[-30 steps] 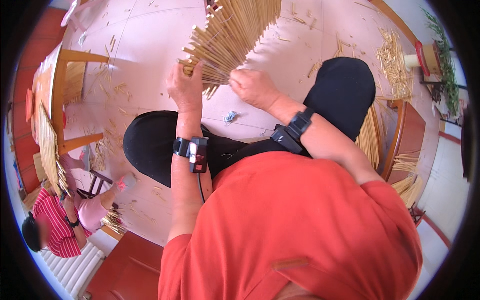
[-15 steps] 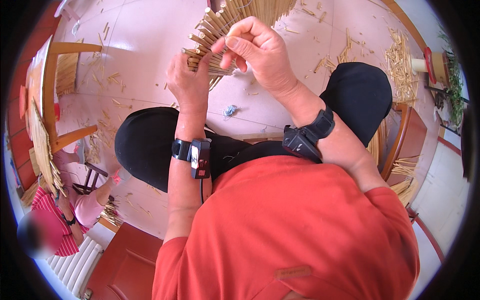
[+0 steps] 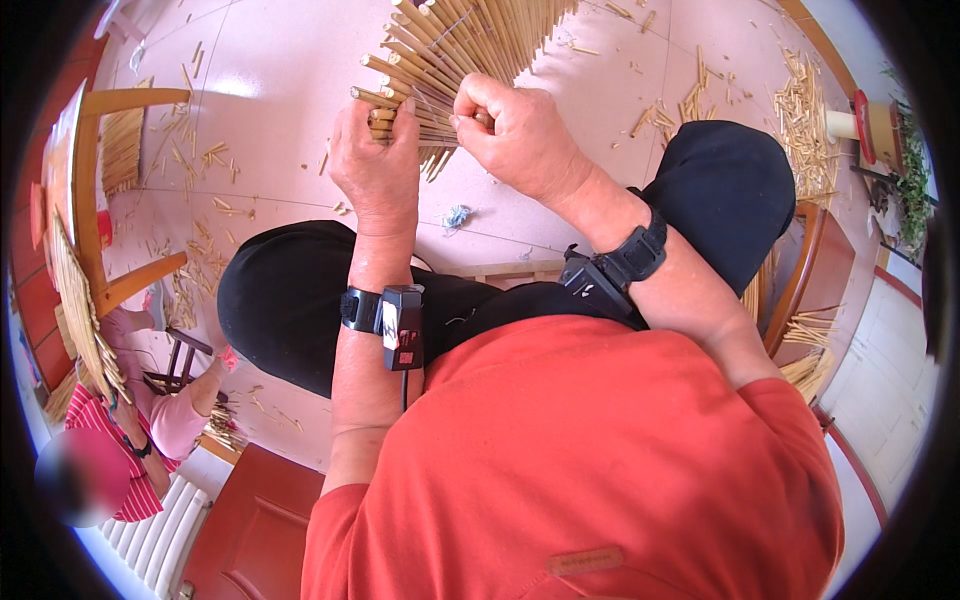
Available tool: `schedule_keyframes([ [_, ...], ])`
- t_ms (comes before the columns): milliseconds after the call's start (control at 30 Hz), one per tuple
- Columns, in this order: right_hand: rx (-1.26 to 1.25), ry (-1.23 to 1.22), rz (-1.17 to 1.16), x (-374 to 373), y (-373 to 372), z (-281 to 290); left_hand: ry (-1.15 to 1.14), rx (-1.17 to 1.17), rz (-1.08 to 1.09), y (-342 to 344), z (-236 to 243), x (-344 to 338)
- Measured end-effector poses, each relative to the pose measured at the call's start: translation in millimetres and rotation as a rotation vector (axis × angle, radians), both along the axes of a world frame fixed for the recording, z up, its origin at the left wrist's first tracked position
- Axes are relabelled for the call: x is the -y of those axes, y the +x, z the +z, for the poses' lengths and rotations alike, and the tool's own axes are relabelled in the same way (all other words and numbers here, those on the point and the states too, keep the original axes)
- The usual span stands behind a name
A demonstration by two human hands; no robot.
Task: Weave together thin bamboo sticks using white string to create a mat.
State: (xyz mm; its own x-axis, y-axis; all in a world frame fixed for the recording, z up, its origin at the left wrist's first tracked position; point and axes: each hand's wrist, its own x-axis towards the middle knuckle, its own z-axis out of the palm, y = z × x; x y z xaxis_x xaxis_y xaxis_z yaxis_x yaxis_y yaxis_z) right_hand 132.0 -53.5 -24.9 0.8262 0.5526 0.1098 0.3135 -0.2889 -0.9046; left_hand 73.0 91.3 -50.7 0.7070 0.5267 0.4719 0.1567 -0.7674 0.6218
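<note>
Above the knees, at the top of the view, a fan-shaped mat of pale yellow straw stalks (image 3: 460, 50) lies over the pink tiled floor (image 3: 280, 100). The left hand (image 3: 378, 165) is closed around the stalk ends at the mat's near edge, while the right hand (image 3: 520, 135) is clenched just beside it, fingertips pinching at the stalks. Loose straw scraps (image 3: 200, 160) lie scattered near a wooden chair (image 3: 95, 190) to the left.

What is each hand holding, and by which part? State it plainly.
Left hand grips the fan of pale straw stalks at its near stalk ends. Right hand pinches there too; what its fingertips hold is hidden.
</note>
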Motion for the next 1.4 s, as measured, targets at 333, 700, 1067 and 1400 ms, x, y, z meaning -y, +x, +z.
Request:
schedule_keyframes([
  [333, 0.058, -0.033, 0.02, 3, 2, 2, -0.133, 0.042, 0.013, 7, -8, 2],
  [700, 0.073, 0.045, 0.013, 3, 2, -2, -0.101, 0.041, 0.013, 9, -4, 5],
  [1067, 0.068, 0.046, 0.019, 3, 3, -2, -0.106, 0.026, 0.023, 9, -7, 4],
  [1400, 0.072, 0.045, 0.002, -2, 1, 0, -0.131, 0.032, 0.017, 11, -6, 4],
])
